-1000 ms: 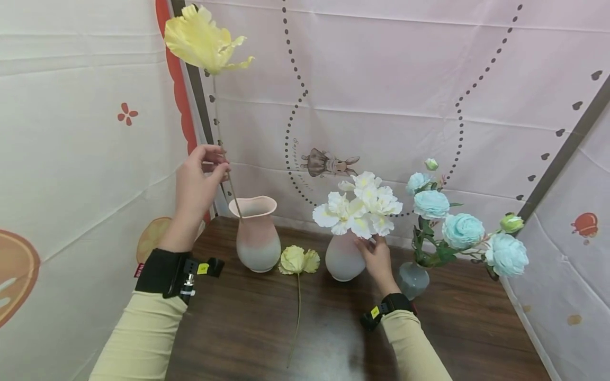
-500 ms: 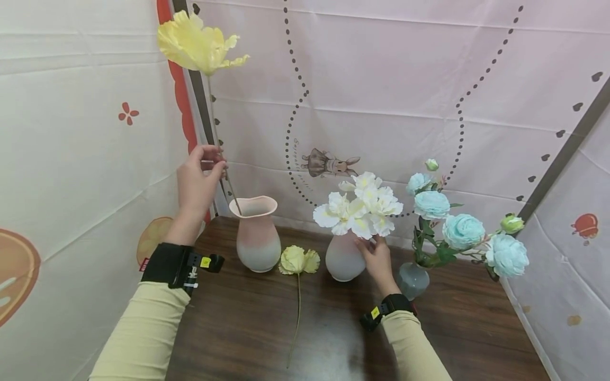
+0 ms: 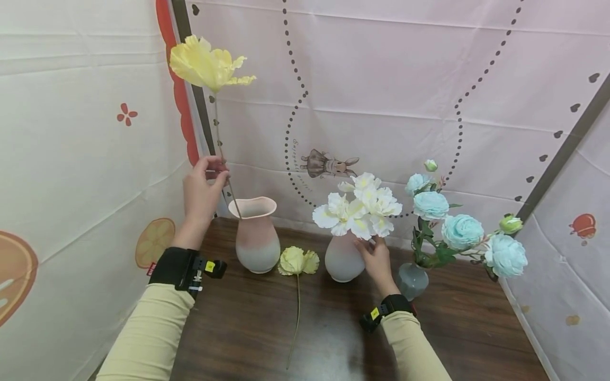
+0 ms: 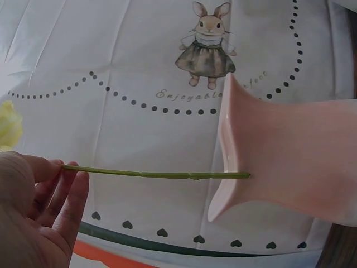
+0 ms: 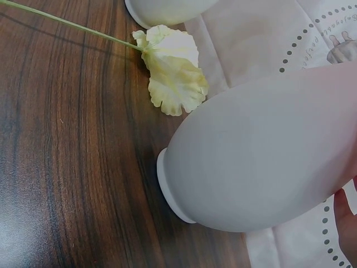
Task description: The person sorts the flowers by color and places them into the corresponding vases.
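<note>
In the head view my left hand [image 3: 201, 193] pinches the thin stem of a tall yellow flower [image 3: 205, 64] between thumb and fingertips. The flower stands nearly upright, and the stem's lower end overlaps the rim and upper neck of a pink-and-white vase [image 3: 259, 246]. The left wrist view shows that green stem [image 4: 162, 175] reaching across the vase's wavy rim. My right hand [image 3: 377, 263] grips the neck of a second pink-and-white vase [image 3: 342, 259], just under its white flowers [image 3: 362, 206]. In the right wrist view, only fingers [image 5: 347, 226] show at this vase's side.
Another pale yellow flower [image 3: 296, 260] lies on the dark wooden table [image 3: 229, 328] between the two vases. To the right stands a small grey-blue vase [image 3: 412, 280] with light blue flowers [image 3: 459, 231] leaning right. Printed fabric [image 3: 381, 69] rises behind and at both sides.
My left hand has come down slightly, lowering the yellow flower, after a small shift left and back right. The right hand has stayed at its vase.
</note>
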`<state>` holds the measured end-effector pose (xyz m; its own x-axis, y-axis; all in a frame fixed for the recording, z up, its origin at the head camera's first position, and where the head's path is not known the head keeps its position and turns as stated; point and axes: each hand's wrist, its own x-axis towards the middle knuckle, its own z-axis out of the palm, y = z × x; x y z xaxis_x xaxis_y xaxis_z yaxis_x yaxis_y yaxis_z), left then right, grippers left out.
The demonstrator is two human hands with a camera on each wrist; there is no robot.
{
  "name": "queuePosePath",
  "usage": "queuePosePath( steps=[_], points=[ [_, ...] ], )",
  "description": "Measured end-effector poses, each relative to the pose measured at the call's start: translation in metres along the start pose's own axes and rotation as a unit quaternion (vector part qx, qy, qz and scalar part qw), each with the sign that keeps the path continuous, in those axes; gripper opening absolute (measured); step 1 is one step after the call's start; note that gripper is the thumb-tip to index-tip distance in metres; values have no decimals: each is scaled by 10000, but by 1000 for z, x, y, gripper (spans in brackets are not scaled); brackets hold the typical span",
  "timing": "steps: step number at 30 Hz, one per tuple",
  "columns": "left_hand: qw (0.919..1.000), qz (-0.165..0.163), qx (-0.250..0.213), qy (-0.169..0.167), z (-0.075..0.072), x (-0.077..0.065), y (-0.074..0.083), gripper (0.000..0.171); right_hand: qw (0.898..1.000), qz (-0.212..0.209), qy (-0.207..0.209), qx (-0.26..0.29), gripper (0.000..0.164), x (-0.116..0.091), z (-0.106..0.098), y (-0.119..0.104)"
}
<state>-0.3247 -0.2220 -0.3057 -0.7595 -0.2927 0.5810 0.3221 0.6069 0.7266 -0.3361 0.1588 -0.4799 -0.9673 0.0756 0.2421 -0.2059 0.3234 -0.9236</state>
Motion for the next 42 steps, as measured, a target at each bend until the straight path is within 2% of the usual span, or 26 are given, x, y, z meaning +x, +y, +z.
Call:
queuePosePath(
  steps=[4,8,14,32,42],
  points=[
    [9999,48,69,83,2,-1,-1,27,10000,-31,14,0,69,0,0,0],
    [9997,173,29,178,0,1,5,27,10000,-70,14,0,69,0,1,-1],
    [9998,172,31,60,-1,5,11,29,10000,-64,39,18,69,0,1,-1],
    [9997,57,233,13,10,2,-5,26,9999,-101,39,20,68,0,0,-1],
    [9995,-29,225,-236,15,-1,-9,29,9999,-90,62,26,68,0,0,0]
  ],
)
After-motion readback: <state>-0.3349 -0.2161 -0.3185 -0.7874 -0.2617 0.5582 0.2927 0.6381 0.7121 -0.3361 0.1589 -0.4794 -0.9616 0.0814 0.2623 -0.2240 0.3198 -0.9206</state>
